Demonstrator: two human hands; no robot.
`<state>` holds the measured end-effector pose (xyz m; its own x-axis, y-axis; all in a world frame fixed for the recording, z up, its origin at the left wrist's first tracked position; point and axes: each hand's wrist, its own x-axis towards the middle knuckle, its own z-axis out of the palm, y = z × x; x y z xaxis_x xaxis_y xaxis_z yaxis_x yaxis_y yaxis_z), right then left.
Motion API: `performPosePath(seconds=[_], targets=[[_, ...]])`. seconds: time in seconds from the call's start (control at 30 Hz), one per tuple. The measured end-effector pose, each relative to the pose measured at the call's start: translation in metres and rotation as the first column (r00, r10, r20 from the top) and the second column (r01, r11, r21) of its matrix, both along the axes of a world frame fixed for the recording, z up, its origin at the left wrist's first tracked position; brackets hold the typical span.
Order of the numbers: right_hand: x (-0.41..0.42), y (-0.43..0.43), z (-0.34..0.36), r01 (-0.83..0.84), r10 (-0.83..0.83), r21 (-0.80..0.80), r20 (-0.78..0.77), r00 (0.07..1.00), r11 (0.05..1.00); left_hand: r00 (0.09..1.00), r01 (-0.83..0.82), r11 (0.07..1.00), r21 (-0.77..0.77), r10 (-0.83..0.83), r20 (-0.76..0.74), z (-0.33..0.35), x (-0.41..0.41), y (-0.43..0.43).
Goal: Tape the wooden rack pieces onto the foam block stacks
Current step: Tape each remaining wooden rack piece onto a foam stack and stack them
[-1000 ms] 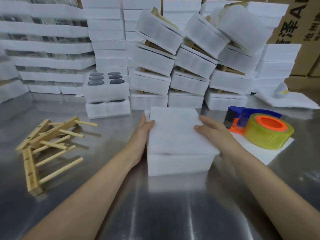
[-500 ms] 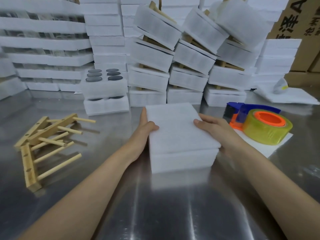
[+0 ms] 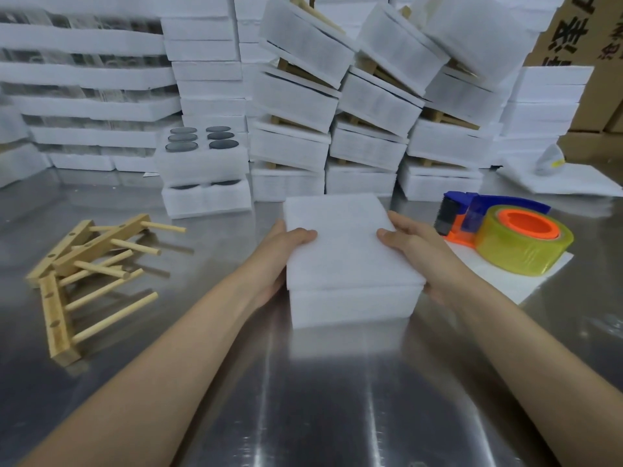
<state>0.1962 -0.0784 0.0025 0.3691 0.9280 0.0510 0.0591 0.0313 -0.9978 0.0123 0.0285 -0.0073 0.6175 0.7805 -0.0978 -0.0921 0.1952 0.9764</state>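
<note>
A white foam block stack, a lid sheet over a thicker block, sits on the steel table in front of me. My left hand grips its left side with the thumb on top. My right hand grips its right side, thumb on the top sheet. Wooden rack pieces with dowel pegs lie in a loose pile at the left, apart from both hands. A tape dispenser with a yellowish roll, orange core and blue handle rests on a foam sheet at the right.
Leaning piles of taped foam packs with wood pieces fill the back. A foam tray holding round grey discs stands behind left. Cardboard boxes rise at the far right. A foam sheet with a small white object lies at the back right.
Both hands have shifted from lying flat against the block's sides to gripping it with thumbs on top; the block has been drawn slightly nearer.
</note>
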Motion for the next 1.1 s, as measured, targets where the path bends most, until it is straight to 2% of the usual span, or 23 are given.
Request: performPosePath(seconds=[0.23, 0.47, 0.6, 0.7, 0.73, 0.77, 0.8, 0.83, 0.87, 0.9, 0.93, 0.97, 1.0, 1.03, 1.1], targets=[[0.001, -0.001, 0.0, -0.05, 0.05, -0.003, -0.062, 0.997, 0.999, 0.995, 0.094, 0.98, 0.175, -0.1, 0.026, -0.007, -0.003, 0.005], [0.002, 0.0, -0.001, -0.055, 0.055, -0.002, 0.012, 0.998, 0.998, 0.991, 0.134, 0.973, 0.186, -0.136, -0.005, -0.011, -0.005, 0.014], [0.002, 0.003, 0.001, -0.044, 0.045, -0.017, 0.111, 0.993, 0.999, 0.981, 0.193, 0.954, 0.228, -0.183, -0.066, -0.013, -0.009, 0.018], [0.002, 0.003, 0.003, -0.042, 0.053, -0.067, 0.172, 0.984, 0.997, 0.972, 0.193, 0.937, 0.291, -0.141, -0.191, -0.004, -0.014, 0.023], [0.003, 0.002, 0.004, -0.053, 0.068, -0.084, 0.197, 0.978, 0.995, 0.958, 0.183, 0.909, 0.376, -0.078, -0.277, 0.001, -0.017, 0.025], [0.003, 0.0, 0.004, -0.063, 0.084, -0.101, 0.221, 0.972, 0.993, 0.935, 0.127, 0.863, 0.49, 0.06, -0.349, 0.004, -0.02, 0.029], [0.004, -0.002, 0.005, -0.07, 0.096, -0.112, 0.237, 0.967, 0.991, 0.877, 0.02, 0.775, 0.632, 0.29, -0.383, 0.005, -0.026, 0.036], [0.005, -0.003, 0.005, -0.071, 0.098, -0.114, 0.243, 0.965, 0.991, 0.754, -0.088, 0.629, 0.772, 0.549, -0.362, 0.004, -0.032, 0.044], [0.005, -0.003, 0.005, -0.069, 0.094, -0.11, 0.241, 0.966, 0.992, 0.571, -0.1, 0.477, 0.873, 0.747, -0.342, 0.004, -0.04, 0.05], [0.006, -0.002, 0.005, -0.068, 0.092, -0.106, 0.238, 0.967, 0.992, 0.37, -0.043, 0.412, 0.91, 0.853, -0.368, 0.002, -0.048, 0.055], [0.006, -0.002, 0.004, -0.068, 0.092, -0.104, 0.239, 0.967, 0.992, 0.185, 0.022, 0.459, 0.888, 0.871, -0.455, 0.001, -0.055, 0.059], [0.007, -0.001, 0.004, -0.072, 0.097, -0.108, 0.244, 0.965, 0.992, 0.046, 0.059, 0.565, 0.823, 0.822, -0.568, 0.0, -0.061, 0.061], [0.006, -0.001, 0.004, -0.078, 0.104, -0.113, 0.249, 0.963, 0.991, -0.031, 0.06, 0.673, 0.737, 0.739, -0.673, -0.001, -0.065, 0.062], [0.007, -0.001, 0.004, -0.084, 0.113, -0.12, 0.252, 0.961, 0.989, -0.044, 0.035, 0.752, 0.659, 0.66, -0.75, -0.002, -0.066, 0.063], [0.009, 0.0, 0.003, -0.092, 0.122, -0.128, 0.251, 0.96, 0.987, 0.017, 0.014, 0.809, 0.588, 0.588, -0.809, -0.005, -0.067, 0.064]])
